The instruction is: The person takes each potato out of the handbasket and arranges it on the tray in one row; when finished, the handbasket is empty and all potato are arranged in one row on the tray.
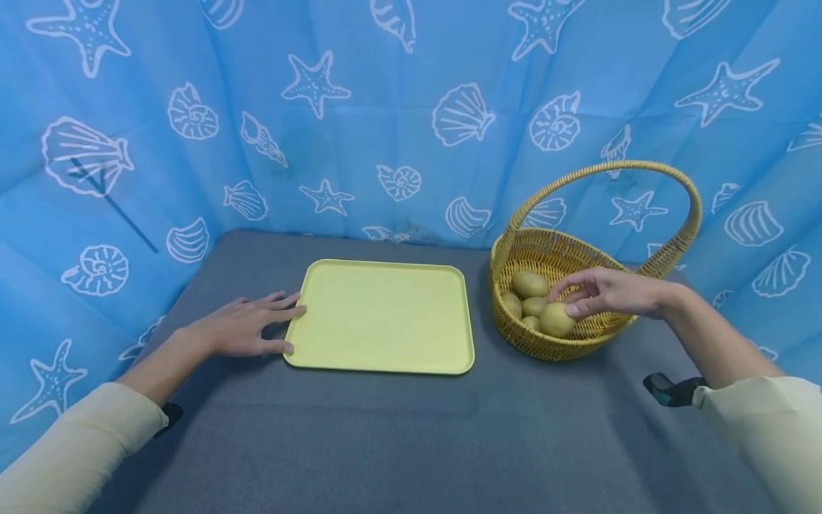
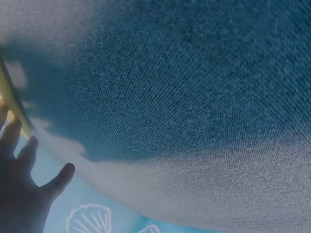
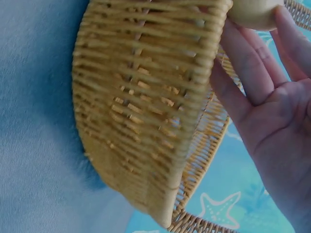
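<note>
My right hand reaches over the rim of a wicker basket and pinches a potato between thumb and fingers. In the right wrist view the same potato shows at the top, held at the fingertips beside the woven wall. Several other potatoes lie in the basket's left part. At the left, my left hand has its fingers spread, with the fingertips on the left edge of a pale yellow tray. In the left wrist view the hand is dark against the light.
The tray and basket stand side by side on a grey cloth-covered table. A tall arched handle rises over the basket. Behind the table hangs a blue curtain with white shells and starfish.
</note>
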{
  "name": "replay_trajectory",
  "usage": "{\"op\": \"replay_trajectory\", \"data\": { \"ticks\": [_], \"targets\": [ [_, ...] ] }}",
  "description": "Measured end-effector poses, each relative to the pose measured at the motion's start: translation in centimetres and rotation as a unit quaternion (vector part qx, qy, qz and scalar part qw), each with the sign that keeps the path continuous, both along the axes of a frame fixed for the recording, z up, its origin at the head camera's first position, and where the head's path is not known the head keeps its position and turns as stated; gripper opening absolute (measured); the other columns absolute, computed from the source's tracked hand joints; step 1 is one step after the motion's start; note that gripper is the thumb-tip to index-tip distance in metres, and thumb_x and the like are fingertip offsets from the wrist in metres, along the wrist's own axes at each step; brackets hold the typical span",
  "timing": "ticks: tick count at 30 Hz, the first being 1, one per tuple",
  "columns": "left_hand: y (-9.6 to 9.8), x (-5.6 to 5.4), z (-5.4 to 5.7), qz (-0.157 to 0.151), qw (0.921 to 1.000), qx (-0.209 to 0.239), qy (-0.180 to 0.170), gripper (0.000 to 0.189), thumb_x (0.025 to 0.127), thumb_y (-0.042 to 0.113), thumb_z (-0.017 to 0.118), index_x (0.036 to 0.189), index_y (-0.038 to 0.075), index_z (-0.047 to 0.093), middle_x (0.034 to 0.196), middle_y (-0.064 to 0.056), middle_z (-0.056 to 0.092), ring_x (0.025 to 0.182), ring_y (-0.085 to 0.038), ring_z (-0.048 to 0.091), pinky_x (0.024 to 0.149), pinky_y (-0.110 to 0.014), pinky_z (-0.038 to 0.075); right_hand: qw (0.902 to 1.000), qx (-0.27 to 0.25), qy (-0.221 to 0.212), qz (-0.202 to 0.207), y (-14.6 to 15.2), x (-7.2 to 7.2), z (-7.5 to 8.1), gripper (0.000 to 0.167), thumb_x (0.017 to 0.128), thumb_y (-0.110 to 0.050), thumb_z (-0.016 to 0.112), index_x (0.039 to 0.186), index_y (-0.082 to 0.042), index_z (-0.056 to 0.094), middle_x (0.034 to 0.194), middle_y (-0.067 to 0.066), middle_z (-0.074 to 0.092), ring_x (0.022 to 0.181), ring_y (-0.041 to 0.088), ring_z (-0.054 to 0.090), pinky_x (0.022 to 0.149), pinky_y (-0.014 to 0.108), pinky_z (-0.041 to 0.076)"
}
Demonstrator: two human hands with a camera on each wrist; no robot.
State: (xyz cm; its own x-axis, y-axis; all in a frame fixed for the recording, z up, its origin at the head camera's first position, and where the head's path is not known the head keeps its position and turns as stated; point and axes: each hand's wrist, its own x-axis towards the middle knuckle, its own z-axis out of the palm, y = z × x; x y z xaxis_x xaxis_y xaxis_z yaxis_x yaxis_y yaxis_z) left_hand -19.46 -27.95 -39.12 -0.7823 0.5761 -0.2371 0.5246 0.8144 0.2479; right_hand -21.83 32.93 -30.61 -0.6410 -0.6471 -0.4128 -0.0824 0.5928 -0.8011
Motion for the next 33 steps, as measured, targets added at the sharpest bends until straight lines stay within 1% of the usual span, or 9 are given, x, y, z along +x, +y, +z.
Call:
{"op": "replay_trajectory", "data": {
  "ticks": [5,8,12,17,20,23,27,30,33],
  "targets": [
    [0.0,0.0,0.0,-0.002,1.0000,-0.002,0.003,0.082,0.092,0.067,0.055,0.155,0.018,0.040,0.162,-0.013,0.027,0.147,-0.043,0.022,0.102,-0.077,0.022,0.9994,-0.026,0.024,-0.003,-1.0,0.2,0.5,0.035,0.102,-0.010,0.055,0.134,0.003,0.051,0.106,0.016,0.065,0.094,0.024,0.065,0.087,0.037,0.053],
    [0.0,0.0,0.1,-0.001,1.0000,-0.005,0.004,0.081,0.092,0.067,0.055,0.155,0.018,0.039,0.162,-0.012,0.027,0.147,-0.043,0.022,0.102,-0.076,0.023,0.9982,-0.050,0.034,-0.001,-2.0,0.3,0.8,0.035,0.103,-0.009,0.055,0.135,0.003,0.051,0.109,0.016,0.066,0.098,0.027,0.066,0.089,0.037,0.053],
    [0.0,0.1,0.3,-0.002,1.0000,-0.005,0.006,0.081,0.092,0.067,0.055,0.154,0.018,0.040,0.162,-0.012,0.028,0.147,-0.043,0.023,0.102,-0.076,0.023,0.9958,-0.074,0.054,0.009,-3.6,0.6,1.2,0.033,0.102,-0.007,0.055,0.134,0.002,0.053,0.112,0.017,0.065,0.097,0.027,0.065,0.087,0.041,0.053],
    [0.1,0.3,0.5,-0.001,1.0000,-0.001,0.004,0.081,0.091,0.066,0.056,0.154,0.017,0.041,0.162,-0.013,0.028,0.147,-0.043,0.023,0.102,-0.076,0.024,0.9945,-0.080,0.067,0.011,-6.2,1.0,1.3,0.033,0.101,-0.010,0.059,0.132,0.000,0.055,0.115,0.017,0.063,0.097,0.028,0.064,0.088,0.042,0.054],
    [0.1,0.4,0.5,0.000,1.0000,0.001,0.000,0.081,0.092,0.065,0.057,0.154,0.017,0.040,0.162,-0.013,0.027,0.147,-0.043,0.023,0.102,-0.076,0.023,0.9943,-0.082,0.068,0.012,-8.0,1.1,1.1,0.033,0.101,-0.012,0.060,0.132,-0.001,0.055,0.110,0.016,0.064,0.096,0.028,0.064,0.085,0.039,0.054],
    [0.0,0.4,0.4,0.001,1.0000,0.001,-0.001,0.080,0.092,0.065,0.056,0.155,0.018,0.040,0.162,-0.013,0.027,0.147,-0.043,0.022,0.102,-0.076,0.023,0.9940,-0.089,0.063,0.013,-9.8,1.2,0.9,0.034,0.101,-0.012,0.060,0.132,-0.002,0.056,0.109,0.014,0.065,0.096,0.027,0.063,0.084,0.037,0.053],
    [0.0,0.3,0.4,0.000,1.0000,-0.001,0.000,0.080,0.092,0.065,0.056,0.155,0.018,0.039,0.162,-0.013,0.027,0.147,-0.043,0.023,0.102,-0.076,0.023,0.9930,-0.106,0.052,0.009,-12.4,1.1,0.2,0.033,0.100,-0.013,0.062,0.131,-0.003,0.057,0.110,0.013,0.067,0.100,0.026,0.064,0.088,0.041,0.051],
    [0.0,0.2,0.4,-0.002,1.0000,-0.004,0.001,0.081,0.092,0.066,0.055,0.155,0.018,0.039,0.163,-0.012,0.027,0.147,-0.043,0.023,0.102,-0.076,0.024,0.9919,-0.120,0.042,0.004,-14.4,1.1,-0.9,0.033,0.099,-0.012,0.063,0.130,-0.002,0.057,0.105,0.011,0.069,0.101,0.025,0.065,0.092,0.044,0.050],
    [-0.1,0.3,0.4,-0.002,1.0000,-0.005,-0.001,0.081,0.092,0.066,0.055,0.155,0.018,0.039,0.163,-0.012,0.026,0.147,-0.042,0.023,0.102,-0.076,0.024,0.9903,-0.133,0.037,0.010,-16.4,0.9,-2.3,0.031,0.099,-0.010,0.062,0.129,-0.001,0.057,0.100,0.009,0.071,0.101,0.024,0.067,0.093,0.042,0.050]
  ]
}}
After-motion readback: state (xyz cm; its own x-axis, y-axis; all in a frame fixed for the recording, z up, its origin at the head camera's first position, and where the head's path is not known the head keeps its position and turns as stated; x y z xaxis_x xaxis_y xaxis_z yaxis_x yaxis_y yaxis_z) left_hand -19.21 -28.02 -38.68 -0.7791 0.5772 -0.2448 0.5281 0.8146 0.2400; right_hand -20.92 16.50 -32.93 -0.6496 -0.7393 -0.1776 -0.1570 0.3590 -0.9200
